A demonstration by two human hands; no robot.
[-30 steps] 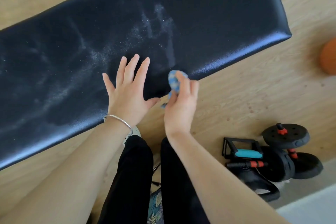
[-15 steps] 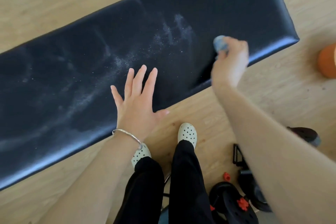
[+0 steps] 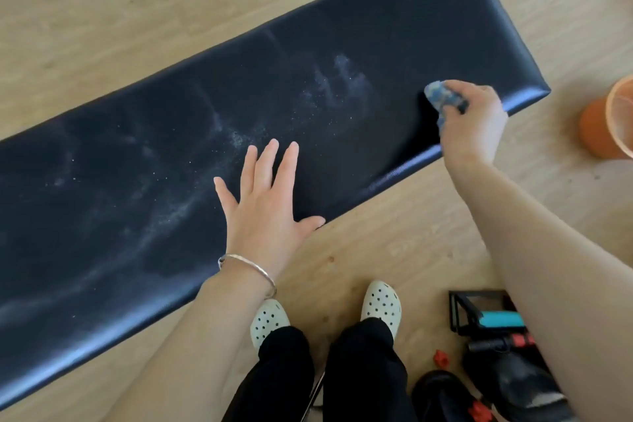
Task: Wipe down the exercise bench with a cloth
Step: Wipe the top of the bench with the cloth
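Note:
A long black padded exercise bench (image 3: 394, 20) runs diagonally across the wooden floor, streaked with white powdery dust through its middle and left part. My left hand (image 3: 265, 205) lies flat on the bench near its front edge, fingers spread, a silver bracelet on the wrist. My right hand (image 3: 474, 125) is closed around a bunched blue-and-white cloth (image 3: 440, 96) and presses it on the bench close to the right end. Most of the cloth is hidden inside the fist.
An orange bucket (image 3: 606, 123) stands on the floor just past the bench's right end. Black dumbbell plates with red parts (image 3: 479, 404) and a black frame with a blue roller (image 3: 493, 319) lie at the bottom right. My feet in white clogs (image 3: 382, 305) stand beside the bench.
My right hand has carried the cloth from the bench's front edge near my left hand out to the right end. The left hand has stayed flat in place.

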